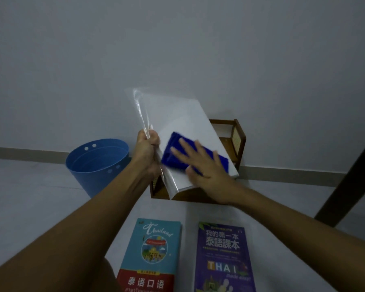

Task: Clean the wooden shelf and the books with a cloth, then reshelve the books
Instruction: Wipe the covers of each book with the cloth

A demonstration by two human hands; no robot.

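Holding a white book tilted above the wooden shelf, my left hand grips its edge, fingers curled tight. My right hand, fingers straight and spread, presses a blue cloth flat against its cover. Two books lie on the floor in front of the shelf: a teal one and a purple one.

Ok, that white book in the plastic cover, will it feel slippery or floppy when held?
Probably slippery: the white book has a shiny plastic cover, loose where the left hand grips it. It looks stiff: flat under the right hand pressing the cloth. Its thickness suggests some weight.
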